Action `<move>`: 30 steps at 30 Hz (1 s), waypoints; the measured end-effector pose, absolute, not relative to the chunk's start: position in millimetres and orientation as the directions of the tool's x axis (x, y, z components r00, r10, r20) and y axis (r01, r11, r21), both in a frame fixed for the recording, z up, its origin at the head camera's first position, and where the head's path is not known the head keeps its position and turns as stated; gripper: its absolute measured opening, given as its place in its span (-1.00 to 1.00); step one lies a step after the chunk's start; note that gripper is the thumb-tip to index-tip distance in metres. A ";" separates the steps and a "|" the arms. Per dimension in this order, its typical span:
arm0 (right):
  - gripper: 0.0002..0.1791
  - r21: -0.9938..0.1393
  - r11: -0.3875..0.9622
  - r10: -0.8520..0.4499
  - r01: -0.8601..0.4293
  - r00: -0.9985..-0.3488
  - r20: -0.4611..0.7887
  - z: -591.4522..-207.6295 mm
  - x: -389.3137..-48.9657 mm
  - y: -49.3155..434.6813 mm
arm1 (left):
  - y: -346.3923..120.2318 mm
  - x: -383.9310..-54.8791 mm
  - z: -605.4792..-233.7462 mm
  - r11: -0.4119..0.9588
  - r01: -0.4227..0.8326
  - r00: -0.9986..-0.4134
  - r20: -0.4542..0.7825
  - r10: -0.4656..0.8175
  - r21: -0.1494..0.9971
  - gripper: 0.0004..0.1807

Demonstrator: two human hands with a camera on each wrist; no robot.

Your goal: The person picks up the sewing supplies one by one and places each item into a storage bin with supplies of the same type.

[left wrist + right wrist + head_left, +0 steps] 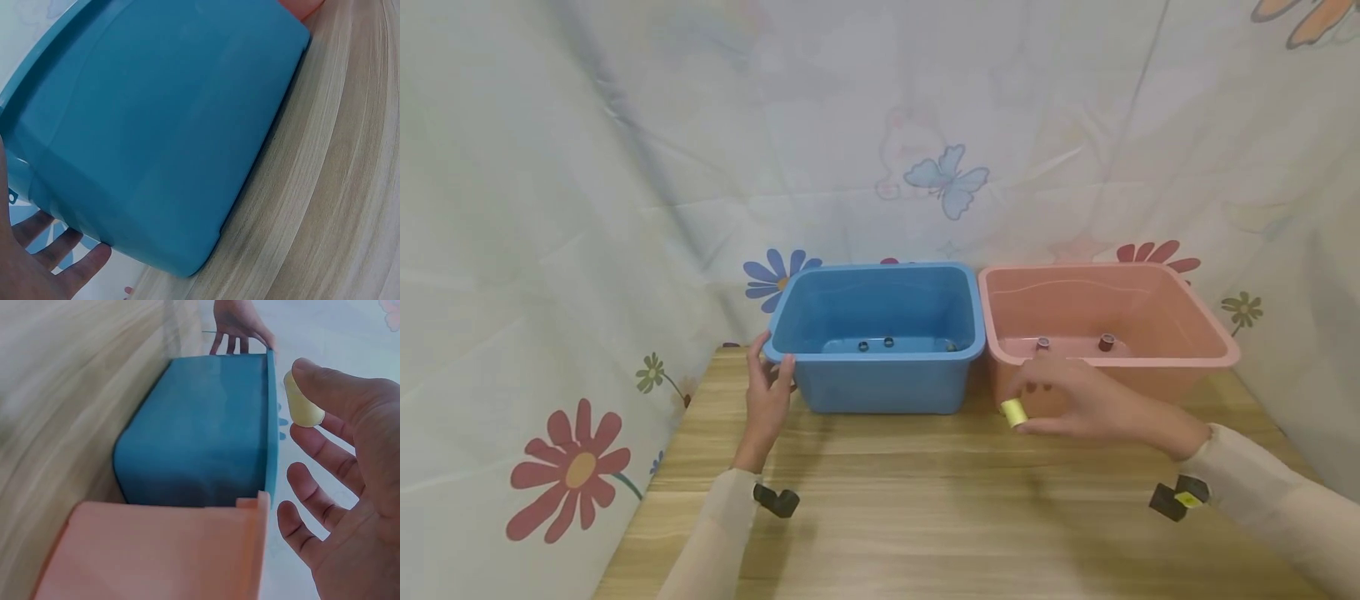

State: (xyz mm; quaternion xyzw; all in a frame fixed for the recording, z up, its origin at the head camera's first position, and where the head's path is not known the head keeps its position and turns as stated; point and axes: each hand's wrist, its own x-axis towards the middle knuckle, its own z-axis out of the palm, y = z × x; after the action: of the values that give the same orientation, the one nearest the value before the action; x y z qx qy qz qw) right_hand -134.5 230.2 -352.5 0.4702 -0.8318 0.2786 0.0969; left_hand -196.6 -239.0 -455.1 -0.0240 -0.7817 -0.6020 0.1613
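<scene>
My right hand [1078, 400] pinches a small yellow cylinder [1014, 412] between thumb and fingertips, in front of the pink tub [1217, 354]. Seen from the right wrist, the yellow piece [305, 406] narrows slightly along its side, and the other fingers [315, 494] are spread apart from it. My left hand [767, 408] grips the front left corner of the blue tub [887, 383], thumb at the front and fingers round the left side. In the left wrist view, fingertips [94, 259] touch the tub's outer wall [162, 125].
Several small dark ring-like pieces [889, 342] lie on the blue tub's floor. Small dark cylinders with pale ends [1107, 342] lie in the pink tub. Both tubs stand side by side on a wooden table [895, 500], against a patterned cloth backdrop [850, 125].
</scene>
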 end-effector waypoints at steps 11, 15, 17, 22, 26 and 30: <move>-0.57 -0.401 0.500 -0.687 -0.767 -0.634 0.355 -334.5 -137.4 237.0 | -238.7 -196.6 -454.5 0.274 0.230 -0.948 0.279 -0.153 0.934 -0.37; -0.54 -0.414 0.521 -0.676 -0.746 -0.657 0.334 -329.4 -139.2 237.1 | -239.3 -197.0 -455.5 0.277 0.232 -0.946 0.282 -0.157 0.932 -0.36; -0.54 -0.399 0.509 -0.681 -0.763 -0.640 0.355 -327.0 -142.3 237.2 | -239.3 -197.0 -455.9 0.279 0.232 -0.946 0.283 -0.160 0.932 -0.35; -0.54 -0.351 0.472 -0.693 -0.809 -0.587 0.420 -320.6 -151.5 238.3 | -239.5 -196.5 -456.2 0.291 0.236 -0.942 0.293 -0.167 0.927 -0.35; -0.56 -0.344 0.477 -0.678 -0.809 -0.588 0.441 -315.2 -157.9 241.8 | -240.0 -197.0 -456.7 0.297 0.234 -0.942 0.291 -0.167 0.926 -0.36; -0.57 -0.354 0.548 -0.635 -0.758 -0.652 0.414 -308.1 -163.2 247.2 | -239.9 -198.0 -456.6 0.294 0.231 -0.945 0.285 -0.158 0.928 -0.35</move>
State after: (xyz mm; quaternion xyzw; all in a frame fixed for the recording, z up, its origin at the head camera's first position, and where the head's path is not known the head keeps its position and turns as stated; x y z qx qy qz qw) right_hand -163.2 247.2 -308.1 0.3995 -0.8716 0.2577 0.1196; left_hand -198.0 -239.9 -456.6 -0.0232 -0.7875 -0.5937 0.1637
